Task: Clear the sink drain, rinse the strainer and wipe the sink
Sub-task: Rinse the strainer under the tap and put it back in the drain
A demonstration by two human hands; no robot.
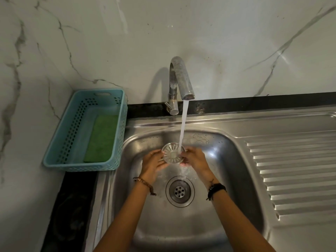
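with both elbows cut off at the bottom edge, the left hand (153, 163) and right hand (195, 159) are pinching the strainer (173, 155) by its rim, fingers curled, under the tap's water (183, 128) above the sink (209, 206).

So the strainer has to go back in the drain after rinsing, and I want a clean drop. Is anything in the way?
Nothing visible. Both hands hold the strainer under the running water, and the drain below is open and uncovered.

strainer (173, 153) | held by both hands | under tap (181, 79) water
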